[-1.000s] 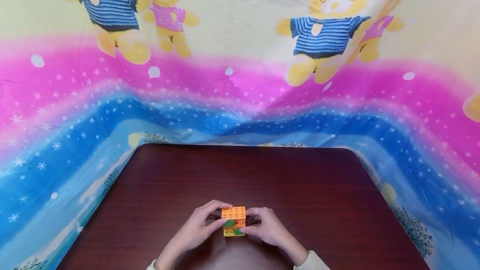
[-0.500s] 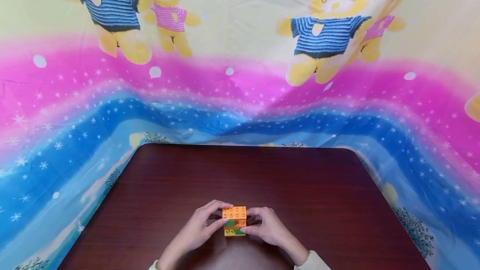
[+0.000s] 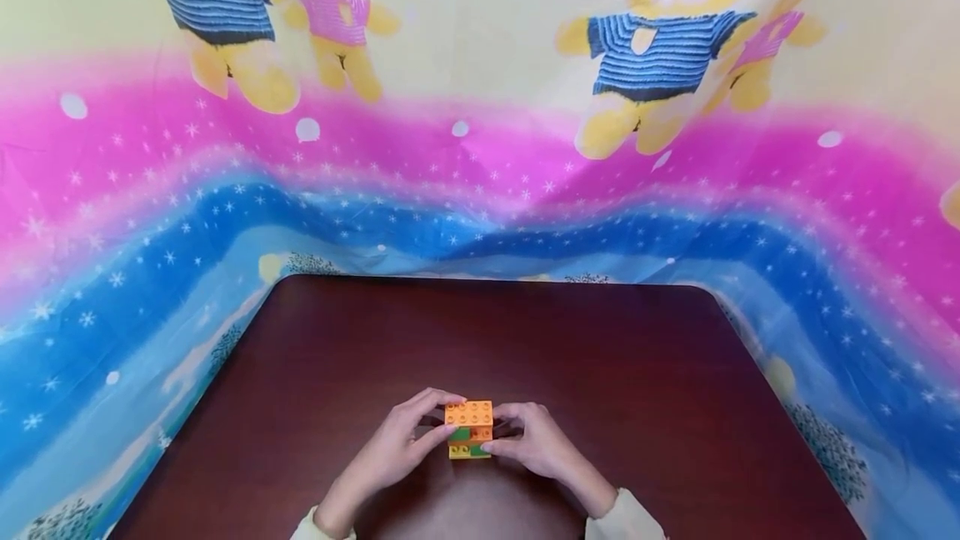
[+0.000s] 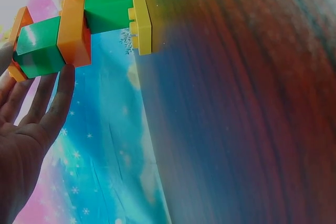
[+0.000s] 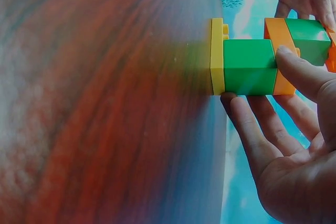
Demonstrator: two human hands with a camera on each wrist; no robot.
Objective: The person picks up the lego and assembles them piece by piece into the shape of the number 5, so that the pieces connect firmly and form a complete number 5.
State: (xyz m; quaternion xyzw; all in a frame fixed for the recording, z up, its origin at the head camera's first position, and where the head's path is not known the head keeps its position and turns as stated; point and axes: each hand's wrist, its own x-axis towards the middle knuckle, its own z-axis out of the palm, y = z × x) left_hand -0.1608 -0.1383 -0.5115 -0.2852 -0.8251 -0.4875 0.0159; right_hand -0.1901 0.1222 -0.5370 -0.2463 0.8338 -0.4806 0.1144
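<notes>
A small tower of toy building blocks stands on the table near its front. Its top is an orange studded plate. Under that is an upper green block toward the left, then a middle orange plate. A lower green block sits toward the right, on a yellow plate at the base. My left hand holds the upper part, its thumb and fingers at the top plate and upper green block. My right hand grips the lower green block and middle plate between thumb and fingers.
The dark wooden table has rounded far corners. Behind and beside it hangs a cloth backdrop printed with bears and snowflakes. Pale sleeves show at both wrists.
The whole head view has shifted, so table, hands and blocks all appear slightly higher. Both hands keep the same hold on the tower.
</notes>
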